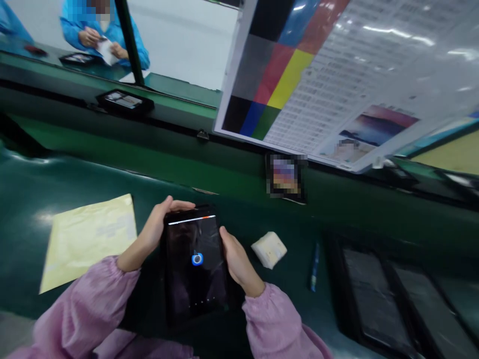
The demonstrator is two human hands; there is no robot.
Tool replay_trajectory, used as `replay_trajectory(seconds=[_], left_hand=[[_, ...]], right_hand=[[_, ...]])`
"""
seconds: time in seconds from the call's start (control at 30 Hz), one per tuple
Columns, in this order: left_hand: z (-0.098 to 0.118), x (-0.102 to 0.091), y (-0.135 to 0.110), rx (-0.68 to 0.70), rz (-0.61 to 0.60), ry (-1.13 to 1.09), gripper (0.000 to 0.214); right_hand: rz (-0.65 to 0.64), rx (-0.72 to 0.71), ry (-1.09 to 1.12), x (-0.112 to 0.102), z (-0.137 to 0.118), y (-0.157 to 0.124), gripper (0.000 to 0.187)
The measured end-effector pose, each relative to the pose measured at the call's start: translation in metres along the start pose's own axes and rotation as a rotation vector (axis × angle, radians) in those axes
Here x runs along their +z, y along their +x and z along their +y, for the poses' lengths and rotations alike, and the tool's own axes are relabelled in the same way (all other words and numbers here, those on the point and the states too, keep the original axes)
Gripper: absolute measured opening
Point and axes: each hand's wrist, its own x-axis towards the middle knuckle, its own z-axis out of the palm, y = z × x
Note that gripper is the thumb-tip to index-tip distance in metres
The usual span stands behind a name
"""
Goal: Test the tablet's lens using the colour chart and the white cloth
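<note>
Tablet [198,281] gripped from 2 sides

Your left hand [154,227] grips the tablet at its upper left corner, and your right hand [238,257] is closed along its right edge. You have the tablet in front of you, over the green bench [22,199]; whether it rests there or is lifted, I cannot tell. Its screen is mostly black, with 1 blue ring icon [197,259] near the middle.

To the tablet's left you have a yellow envelope [90,234]. To its right is a white block [269,250], near your right hand, then a blue pen [315,267], and farther right 2 dark panels [376,289]. Beyond the tablet, to the right, is a chart [318,75]; beyond it to the left, a co-worker [80,30] in blue holds something white [108,51].
</note>
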Motion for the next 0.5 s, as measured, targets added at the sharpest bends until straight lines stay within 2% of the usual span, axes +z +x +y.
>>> replay_trajectory(seconds=[0.13, 0.23, 0.5], left_hand=[[0.004, 0.006, 0.004, 0.022, -0.052, -0.042, 0.063], [0.004, 0.007, 0.013, 0.067, -0.048, -0.018, 0.066], [0.0, 0.005, 0.021, 0.06, -0.047, -0.046, 0.065]], right_hand=[[0.048, 0.106, 0.042, -0.001, -0.005, 0.003, 0.075], [0.076, 0.191, 0.075, -0.005, -0.006, 0.012, 0.073], [0.096, 0.162, 0.0, -0.009, -0.004, 0.023, 0.06]])
